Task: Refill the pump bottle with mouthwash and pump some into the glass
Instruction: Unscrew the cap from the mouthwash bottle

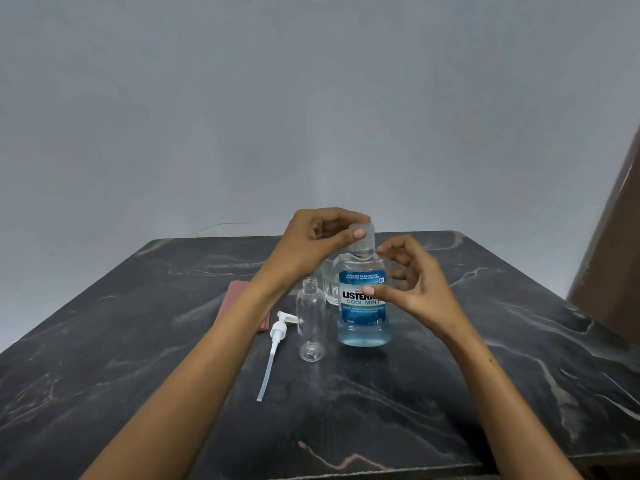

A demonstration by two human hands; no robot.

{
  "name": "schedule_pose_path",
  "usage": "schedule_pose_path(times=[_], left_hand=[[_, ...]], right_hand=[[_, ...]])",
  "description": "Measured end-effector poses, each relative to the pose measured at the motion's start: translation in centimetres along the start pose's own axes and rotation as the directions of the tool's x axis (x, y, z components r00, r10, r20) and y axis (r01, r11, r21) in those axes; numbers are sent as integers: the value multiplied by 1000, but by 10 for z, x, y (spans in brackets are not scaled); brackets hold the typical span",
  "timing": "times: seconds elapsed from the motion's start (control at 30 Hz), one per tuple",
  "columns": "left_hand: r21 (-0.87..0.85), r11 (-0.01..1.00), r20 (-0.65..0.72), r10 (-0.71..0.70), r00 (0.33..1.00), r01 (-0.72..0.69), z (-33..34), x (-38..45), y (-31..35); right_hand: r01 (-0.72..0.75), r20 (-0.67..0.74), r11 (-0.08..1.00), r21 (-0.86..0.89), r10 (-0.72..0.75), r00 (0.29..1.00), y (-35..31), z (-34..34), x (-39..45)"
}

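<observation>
glass [330, 289] mostly behind mouthwash bottle [363, 306]

1. The table [450, 358] carries everything, with a wall [311, 98] behind its far edge
2. The mouthwash bottle [363, 306] stands upright near the table's middle
3. The pump bottle [311, 323] stands upright just left of the mouthwash bottle, its neck uncovered
4. The pump head [277, 336] lies on the table just left of the pump bottle, its tube pointing toward the near edge
5. The glass [330, 284] stands behind both bottles, partly hidden by the mouthwash bottle
6. A flat cloth [239, 299] lies farther left, partly under the left forearm
7. The left hand [318, 244] sits on the mouthwash bottle's cap [363, 237]; the right hand [415, 289] is at that bottle's right side, thumb on its front
</observation>
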State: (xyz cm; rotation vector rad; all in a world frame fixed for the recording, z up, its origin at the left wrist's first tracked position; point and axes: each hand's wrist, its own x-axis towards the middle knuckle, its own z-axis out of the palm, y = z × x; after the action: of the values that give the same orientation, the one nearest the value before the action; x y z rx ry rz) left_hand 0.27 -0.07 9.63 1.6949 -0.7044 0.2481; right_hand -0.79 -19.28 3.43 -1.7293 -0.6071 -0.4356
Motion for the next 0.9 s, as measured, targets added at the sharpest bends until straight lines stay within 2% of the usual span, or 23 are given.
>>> schedule_pose_path(times=[0.27, 0.47, 0.53, 0.63, 0.7, 0.9], left_hand=[[74, 996, -76, 47, 996, -41, 8, -3, -9], [221, 973, -169, 109, 980, -70, 11, -5, -7], [230, 972, -119, 83, 989, -54, 9, -5, -5], [147, 989, 22, 14, 1000, -17, 3, -6, -2], [115, 993, 48, 12, 999, -17, 1, -8, -1], [87, 996, -159, 22, 987, -8, -7, -9, -2]], right_hand=[[-6, 42, 1000, -20, 7, 999, 5, 3, -1], [6, 43, 999, -40, -5, 999, 4, 2, 0], [7, 44, 999, -41, -5, 999, 4, 2, 0], [3, 40, 999, -45, -2, 999, 3, 2, 0], [-2, 38, 999, -40, 4, 999, 3, 2, 0], [-19, 24, 999, -46, 20, 1000, 4, 2, -1]])
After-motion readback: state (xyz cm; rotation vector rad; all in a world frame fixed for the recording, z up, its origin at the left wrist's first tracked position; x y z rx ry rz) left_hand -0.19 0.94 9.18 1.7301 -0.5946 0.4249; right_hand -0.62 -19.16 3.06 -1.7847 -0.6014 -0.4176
